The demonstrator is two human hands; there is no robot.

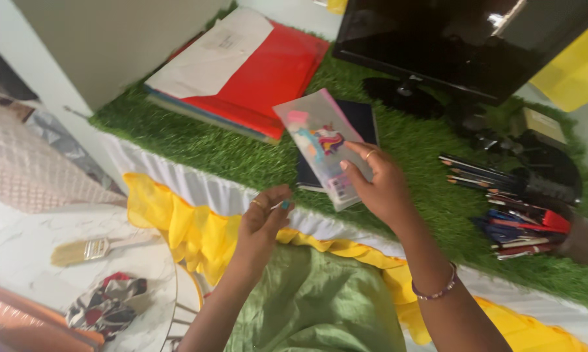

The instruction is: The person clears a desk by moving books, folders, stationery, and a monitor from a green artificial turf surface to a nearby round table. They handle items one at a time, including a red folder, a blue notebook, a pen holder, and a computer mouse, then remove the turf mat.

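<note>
My right hand (pixel 378 186) holds a small flat pouch or booklet (pixel 320 140) with a pale cover and a colourful cartoon picture, tilted above the green artificial-grass mat (pixel 242 153). Under it lies a dark blue notebook (pixel 362 120). My left hand (pixel 264 218) hovers below and to the left, fingers pinched on a small thin item with a teal tip (pixel 283 205). Both wrists rise from a green garment and yellow cloth at the bottom of the view.
A stack of red folders with a white envelope (pixel 242 68) lies at the back left. A black monitor (pixel 457 42) stands behind. Pencils and pens spill from a tipped black holder (pixel 522 195) at right. A paintbrush (pixel 88 249) and patterned cloth (pixel 105 303) lie on the white surface at left.
</note>
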